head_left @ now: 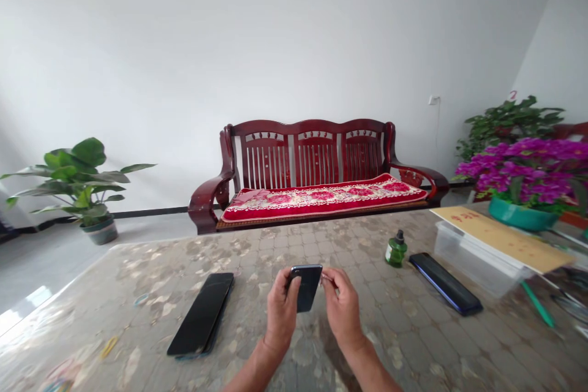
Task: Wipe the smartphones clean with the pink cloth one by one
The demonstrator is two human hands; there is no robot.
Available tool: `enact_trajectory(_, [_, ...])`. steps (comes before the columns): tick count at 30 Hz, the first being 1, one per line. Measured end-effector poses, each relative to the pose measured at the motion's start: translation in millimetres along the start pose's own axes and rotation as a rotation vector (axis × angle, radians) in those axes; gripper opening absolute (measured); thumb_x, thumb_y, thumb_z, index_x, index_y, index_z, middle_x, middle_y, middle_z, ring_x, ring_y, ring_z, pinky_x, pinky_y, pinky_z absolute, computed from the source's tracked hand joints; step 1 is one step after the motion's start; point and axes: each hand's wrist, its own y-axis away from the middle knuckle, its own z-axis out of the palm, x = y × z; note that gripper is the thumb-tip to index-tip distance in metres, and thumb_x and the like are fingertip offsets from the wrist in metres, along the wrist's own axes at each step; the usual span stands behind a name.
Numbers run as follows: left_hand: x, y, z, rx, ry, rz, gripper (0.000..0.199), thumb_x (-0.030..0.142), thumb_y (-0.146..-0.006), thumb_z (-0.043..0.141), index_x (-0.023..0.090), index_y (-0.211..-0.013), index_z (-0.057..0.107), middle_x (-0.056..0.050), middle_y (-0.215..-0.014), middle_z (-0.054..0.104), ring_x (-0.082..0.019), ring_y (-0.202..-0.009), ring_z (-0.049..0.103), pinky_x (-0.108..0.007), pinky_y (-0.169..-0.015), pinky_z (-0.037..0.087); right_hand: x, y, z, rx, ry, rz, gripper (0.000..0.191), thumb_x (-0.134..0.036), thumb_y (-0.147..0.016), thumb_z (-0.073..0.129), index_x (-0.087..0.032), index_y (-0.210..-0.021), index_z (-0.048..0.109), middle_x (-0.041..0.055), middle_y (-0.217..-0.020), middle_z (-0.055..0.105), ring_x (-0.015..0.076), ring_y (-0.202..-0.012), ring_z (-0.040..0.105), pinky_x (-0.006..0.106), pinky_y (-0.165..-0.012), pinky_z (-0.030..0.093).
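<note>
A dark smartphone (307, 289) is held raised above the table by my left hand (281, 306), with the thumb across its face and the fingers behind it. My right hand (342, 306) is closed in a pinch at the phone's upper right edge. Between its fingertips is a small, thin, pin-like piece (326, 277), too small to make out fully; its tip is close to the phone's side. On the table to the left lies a black tablet-like slab (202, 313), with another edge showing beneath it.
Right of my hands stand a green bottle (395, 249) and a dark blue phone (444, 282). Beyond are a clear plastic box (478, 260) under a tan envelope (500, 237), a green pen (537, 303) and purple flowers (528, 165). A wooden bench (315, 156) stands behind the table.
</note>
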Motion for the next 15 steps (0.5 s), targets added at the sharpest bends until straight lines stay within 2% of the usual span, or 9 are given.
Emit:
enact_trajectory(4, [-3.9,-1.4,0.1,-0.053,0.062,-0.015,0.023,0.041,-0.091,0.054,0.019,-0.096,0.059,-0.002,-0.08,0.066,-0.019,-0.072,0.064,-0.027,-0.065,0.054,-0.1,1.6,0.5,-0.001,-0.01,0.035,0.019,-0.033,-0.097,0.052,-0.022,-0.095,0.069,0.0057,-0.091,0.07,0.0189,-0.085,0.066,0.029,-0.075,0.055])
enact_trajectory(8, [3.7,-18.5,-14.9,-0.172,-0.045,0.08,0.022,0.029,-0.086,0.058,0.021,-0.106,0.06,-0.002,-0.092,0.069,-0.019,-0.081,0.066,-0.029,-0.075,0.053,-3.3,2.7,0.2,-0.022,-0.004,0.02,0.019,-0.031,-0.097,0.051,-0.023,-0.096,0.068,0.0057,-0.091,0.069,0.0187,-0.086,0.066,0.029,-0.076,0.054])
enact_trajectory(11, [22.8,-39.6,-30.1,-0.42,-0.232,0.184,0.026,0.02,-0.083,0.06,0.024,-0.108,0.063,-0.002,-0.101,0.07,-0.02,-0.093,0.065,-0.029,-0.084,0.05,-7.2,4.7,0.8,-0.051,0.003,-0.009,0.018,-0.028,-0.098,0.05,-0.023,-0.098,0.068,0.0052,-0.092,0.068,0.0183,-0.088,0.064,0.029,-0.078,0.053])
enact_trajectory(13, [39.3,-52.5,-38.4,-0.584,-0.392,0.24,0.017,0.017,-0.084,0.061,0.024,-0.099,0.067,-0.001,-0.095,0.07,-0.019,-0.089,0.065,-0.027,-0.078,0.048,-9.3,5.9,0.5,-0.068,0.012,-0.024,0.018,-0.027,-0.098,0.05,-0.024,-0.099,0.067,0.0046,-0.093,0.068,0.018,-0.09,0.064,0.03,-0.08,0.052])
enact_trajectory(15, [53.8,-61.4,-43.8,-0.672,-0.575,0.302,0.007,0.019,-0.085,0.064,0.023,-0.089,0.068,-0.001,-0.087,0.069,-0.021,-0.087,0.064,-0.027,-0.077,0.046,-10.5,6.3,-0.3,-0.087,0.021,-0.041,0.018,-0.025,-0.097,0.049,-0.024,-0.101,0.067,0.004,-0.095,0.068,0.0176,-0.091,0.063,0.03,-0.081,0.052])
